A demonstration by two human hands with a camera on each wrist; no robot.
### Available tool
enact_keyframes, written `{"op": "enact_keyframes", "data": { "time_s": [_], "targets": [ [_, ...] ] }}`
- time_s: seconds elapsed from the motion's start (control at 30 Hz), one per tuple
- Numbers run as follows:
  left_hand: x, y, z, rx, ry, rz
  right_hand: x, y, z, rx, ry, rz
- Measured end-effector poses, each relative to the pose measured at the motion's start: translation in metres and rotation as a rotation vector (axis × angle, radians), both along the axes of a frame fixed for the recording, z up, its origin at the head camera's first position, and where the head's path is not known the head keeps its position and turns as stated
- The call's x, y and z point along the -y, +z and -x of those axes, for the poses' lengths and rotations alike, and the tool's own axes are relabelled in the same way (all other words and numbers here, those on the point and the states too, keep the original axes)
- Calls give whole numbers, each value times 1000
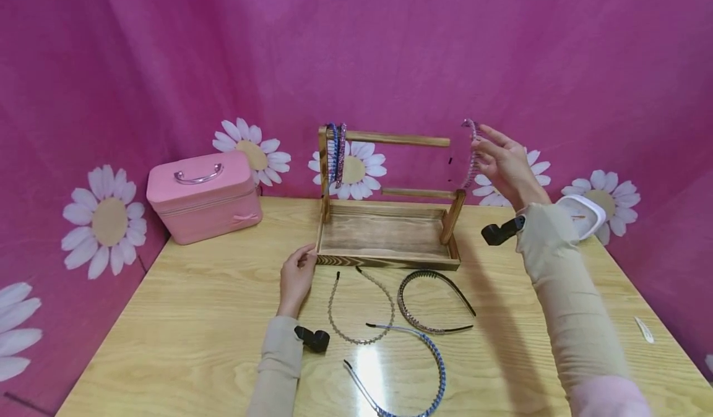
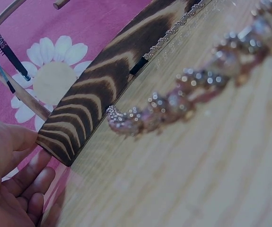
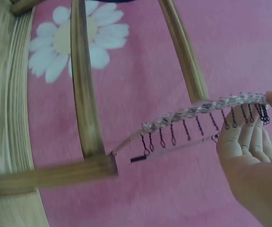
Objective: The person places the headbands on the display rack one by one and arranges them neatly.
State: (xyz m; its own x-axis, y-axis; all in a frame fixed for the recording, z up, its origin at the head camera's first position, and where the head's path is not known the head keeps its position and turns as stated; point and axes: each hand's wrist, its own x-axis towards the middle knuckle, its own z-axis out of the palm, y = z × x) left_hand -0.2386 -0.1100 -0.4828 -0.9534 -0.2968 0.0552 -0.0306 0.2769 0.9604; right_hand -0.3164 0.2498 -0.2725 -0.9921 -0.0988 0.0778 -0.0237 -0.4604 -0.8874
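Observation:
A wooden headband stand (image 1: 390, 262) has a tray base and two horizontal bars. My left hand (image 1: 297, 278) holds its front left corner, thumb and fingers at the tray's edge; the left wrist view shows this hand (image 2: 13, 175) close up. Raised on the right, my right hand (image 1: 504, 163) pinches a sparkly beaded headband (image 1: 475, 157) with comb teeth beside the upper bar's free end (image 1: 440, 141). In the right wrist view, thumb and fingers grip one side of this headband (image 3: 188, 112). Blue and pink headbands (image 1: 341, 157) hang at the upper bar's left end.
On the table lie a beaded headband (image 1: 361, 342), a dark toothed headband (image 1: 402, 302) and a blue headband (image 1: 442, 374). A pink case (image 1: 206, 200) stands at the back left. Behind my right forearm is a white-framed object (image 1: 587, 216); a white hair clip (image 1: 643, 330) lies far right.

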Motion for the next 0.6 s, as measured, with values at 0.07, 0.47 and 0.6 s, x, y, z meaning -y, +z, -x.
{"op": "enact_keyframes", "data": {
  "time_s": [0.07,0.47,0.6],
  "targets": [
    [0,0,1,-1,5,1,9,0,4,5,5,1],
    [2,-2,-1,-12,7,21,74,-3,20,69,-34,91],
    [2,0,0,-7,1,10,96,-7,25,70,-56,55]
  ]
}}
